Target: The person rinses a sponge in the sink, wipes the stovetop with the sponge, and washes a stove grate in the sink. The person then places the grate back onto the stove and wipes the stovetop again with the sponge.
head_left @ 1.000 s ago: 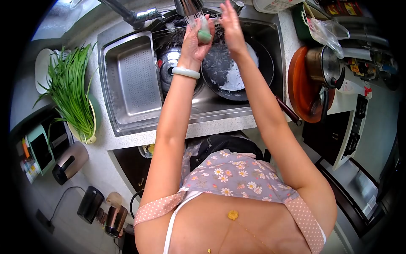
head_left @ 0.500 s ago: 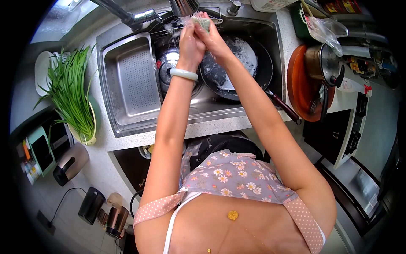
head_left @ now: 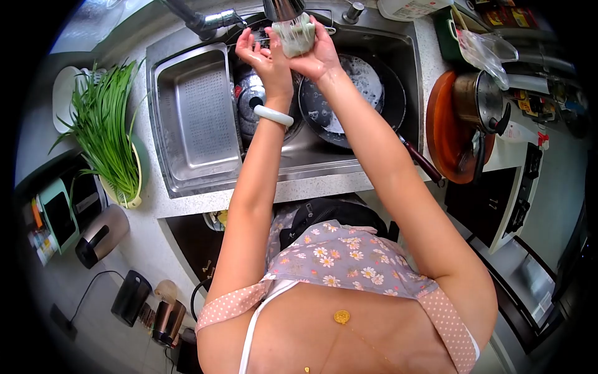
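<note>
Water pours from the faucet head [head_left: 284, 9] onto a pale green dishcloth [head_left: 295, 38], wet and bunched up. My right hand [head_left: 317, 59] cups the dishcloth from below and from the right, fingers curled round its side. Just left of it, my left hand [head_left: 272, 65] is open with its fingers apart, its thumb side close to the cloth; whether they touch I cannot tell. A white bangle [head_left: 274, 116] circles my left wrist. Below my hands, a dark frying pan [head_left: 392, 100] with suds in it rests in the sink, beside a glass lid [head_left: 249, 118] partly hidden by my left forearm.
A perforated steel tray [head_left: 196, 118] fills the sink's left side. Green leafy stalks [head_left: 106, 131] lie in a basin on the left counter. On the right are a round wooden board [head_left: 439, 124] and a pot [head_left: 470, 96]. The pan's handle [head_left: 423, 163] juts over the sink's front edge.
My hands were pressed together around the dishcloth. Now my left hand has opened and moved left off it, while the cloth, looking fuller, sits in my right hand under the water.
</note>
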Tool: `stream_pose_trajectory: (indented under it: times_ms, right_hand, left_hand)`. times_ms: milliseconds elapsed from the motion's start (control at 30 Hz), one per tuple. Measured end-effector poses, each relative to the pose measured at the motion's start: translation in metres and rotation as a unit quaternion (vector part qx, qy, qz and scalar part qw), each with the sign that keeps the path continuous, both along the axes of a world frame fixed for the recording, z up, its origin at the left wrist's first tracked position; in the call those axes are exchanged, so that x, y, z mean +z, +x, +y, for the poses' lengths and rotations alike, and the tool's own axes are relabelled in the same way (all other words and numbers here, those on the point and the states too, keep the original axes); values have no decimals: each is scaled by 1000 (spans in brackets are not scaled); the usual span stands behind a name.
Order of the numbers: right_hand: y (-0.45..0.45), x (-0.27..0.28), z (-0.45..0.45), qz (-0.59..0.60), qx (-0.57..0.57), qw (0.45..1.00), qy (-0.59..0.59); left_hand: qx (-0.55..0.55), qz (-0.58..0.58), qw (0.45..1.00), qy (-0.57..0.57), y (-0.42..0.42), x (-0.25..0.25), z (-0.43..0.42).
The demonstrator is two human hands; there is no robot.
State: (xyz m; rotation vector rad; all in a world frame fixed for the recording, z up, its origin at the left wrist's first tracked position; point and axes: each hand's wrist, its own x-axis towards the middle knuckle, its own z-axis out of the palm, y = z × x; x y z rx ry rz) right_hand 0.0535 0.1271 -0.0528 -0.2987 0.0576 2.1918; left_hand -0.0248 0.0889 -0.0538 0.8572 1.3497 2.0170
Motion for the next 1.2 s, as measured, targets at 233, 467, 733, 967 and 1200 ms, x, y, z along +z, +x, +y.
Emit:
stream_pose_trajectory:
  times_ms: [233, 467, 733, 967, 1200]
  right_hand:
    - [-8, -35, 22, 45, 62, 992, 95]
    - [-2, -37, 33, 27, 105, 988, 114]
    - [-23, 2, 14, -516, -92, 793, 311]
    - [1, -2, 18, -766, -122, 238, 585]
    - [24, -3, -4, 1, 83, 995, 52]
  left_hand:
    - [-216, -352, 911, 0, -15, -7, 6]
    - [-293, -571, 762, -88, -1, -39, 19]
    - [-358, -654, 664, -61, 19, -24, 7]
    - [-208, -535, 810, -123, 28, -6, 7]
    - [-91, -499, 837, -206, -21, -69, 25]
